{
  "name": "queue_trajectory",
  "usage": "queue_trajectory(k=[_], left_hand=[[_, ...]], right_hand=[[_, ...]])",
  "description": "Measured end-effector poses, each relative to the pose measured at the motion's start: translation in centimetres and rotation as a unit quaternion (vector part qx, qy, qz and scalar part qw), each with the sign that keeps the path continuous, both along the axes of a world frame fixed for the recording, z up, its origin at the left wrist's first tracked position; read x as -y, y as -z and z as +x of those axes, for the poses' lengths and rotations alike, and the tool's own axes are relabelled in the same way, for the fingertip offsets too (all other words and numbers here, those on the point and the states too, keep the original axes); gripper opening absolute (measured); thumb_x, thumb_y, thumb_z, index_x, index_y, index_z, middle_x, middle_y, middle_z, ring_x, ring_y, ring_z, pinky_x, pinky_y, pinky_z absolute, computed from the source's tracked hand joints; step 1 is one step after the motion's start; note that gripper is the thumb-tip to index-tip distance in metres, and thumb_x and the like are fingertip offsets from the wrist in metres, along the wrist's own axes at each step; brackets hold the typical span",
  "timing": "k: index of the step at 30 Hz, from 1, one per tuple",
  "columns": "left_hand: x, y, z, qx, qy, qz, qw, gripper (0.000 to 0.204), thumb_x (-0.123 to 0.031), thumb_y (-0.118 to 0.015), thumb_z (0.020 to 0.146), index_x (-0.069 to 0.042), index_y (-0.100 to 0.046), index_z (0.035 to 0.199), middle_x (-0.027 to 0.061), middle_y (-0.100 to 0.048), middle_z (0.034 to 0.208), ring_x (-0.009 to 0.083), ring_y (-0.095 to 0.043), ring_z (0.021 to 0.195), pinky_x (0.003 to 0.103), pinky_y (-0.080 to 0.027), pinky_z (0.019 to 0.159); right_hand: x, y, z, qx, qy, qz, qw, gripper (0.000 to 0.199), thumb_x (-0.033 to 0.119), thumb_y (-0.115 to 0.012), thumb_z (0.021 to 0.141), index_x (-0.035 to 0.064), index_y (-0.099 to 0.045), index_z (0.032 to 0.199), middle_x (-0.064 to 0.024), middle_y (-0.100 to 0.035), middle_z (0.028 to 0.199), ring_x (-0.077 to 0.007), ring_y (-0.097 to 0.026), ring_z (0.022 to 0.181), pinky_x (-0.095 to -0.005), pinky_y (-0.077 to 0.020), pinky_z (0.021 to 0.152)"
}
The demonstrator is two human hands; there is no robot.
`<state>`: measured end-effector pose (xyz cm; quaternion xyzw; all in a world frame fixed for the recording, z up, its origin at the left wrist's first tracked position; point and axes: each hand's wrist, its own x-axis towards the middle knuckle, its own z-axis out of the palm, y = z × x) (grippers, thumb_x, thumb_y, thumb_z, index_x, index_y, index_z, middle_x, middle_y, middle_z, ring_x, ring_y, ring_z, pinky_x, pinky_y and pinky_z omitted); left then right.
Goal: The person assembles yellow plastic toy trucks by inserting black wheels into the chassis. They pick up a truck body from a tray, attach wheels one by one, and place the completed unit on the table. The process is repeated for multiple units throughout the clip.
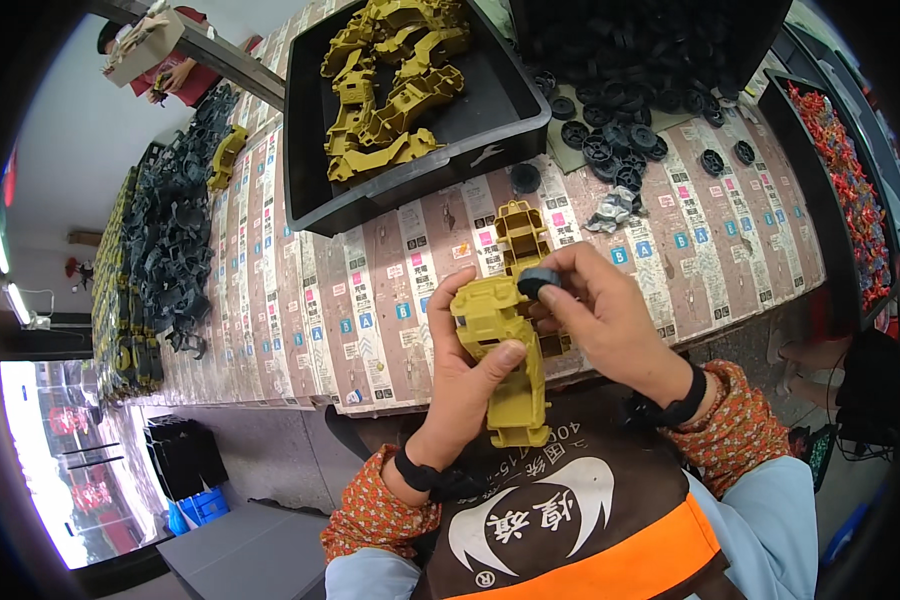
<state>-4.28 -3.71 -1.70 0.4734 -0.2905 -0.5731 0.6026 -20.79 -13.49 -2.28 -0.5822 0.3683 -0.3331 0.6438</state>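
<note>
Hands meet above the near edge of the paper-covered table (370, 300). Left hand (467, 375) wraps the olive-yellow moulded plastic vehicle body (505, 345) from the left, thumb pressed across its middle, fingers curled behind its upper part; grip closed firmly on it. Body stands roughly upright, lower end pointing toward the person's apron. Right hand (610, 320) pinches a small black plastic wheel (538, 282) between thumb and fingertips, held narrow, wheel touching the upper right side of the body. A second olive-yellow plastic part (521, 232) lies on the table just behind the hands. Black tray of olive-yellow parts (415, 100) sits toward the far edge; loose black wheels (610, 145) lie to its right.
</note>
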Motion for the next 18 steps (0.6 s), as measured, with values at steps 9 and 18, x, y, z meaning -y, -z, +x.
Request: queue_trajectory(k=[9,18], left_hand=[[0.0,0.5,-0.8,0.092,0.005,-0.039,0.995,0.081,-0.007,-0.078,0.092,-0.017,-0.027,0.153,0.0062,-0.055,0.132,0.0168,-0.059,0.119,0.033,-0.051,0.102],[-0.4,2.3,-1.0,0.252,0.065,-0.069,0.963,0.081,-0.005,-0.075,0.094,-0.012,-0.02,0.153,0.0098,-0.049,0.135,0.0187,-0.056,0.122,0.035,-0.048,0.105]], right_hand=[[-1.9,-0.2,0.0,0.015,0.01,-0.033,0.999,0.025,0.001,-0.06,0.1,-0.0015,-0.056,0.124,-0.0126,-0.073,0.093,-0.0149,-0.072,0.083,-0.0295,-0.0552,0.07],[-3.3,0.6,-1.0,-0.11,-0.004,-0.224,0.968,0.042,-0.003,-0.056,0.085,-0.0002,-0.051,0.127,-0.0223,-0.064,0.072,-0.0435,-0.066,0.065,-0.0513,-0.0508,0.059]])
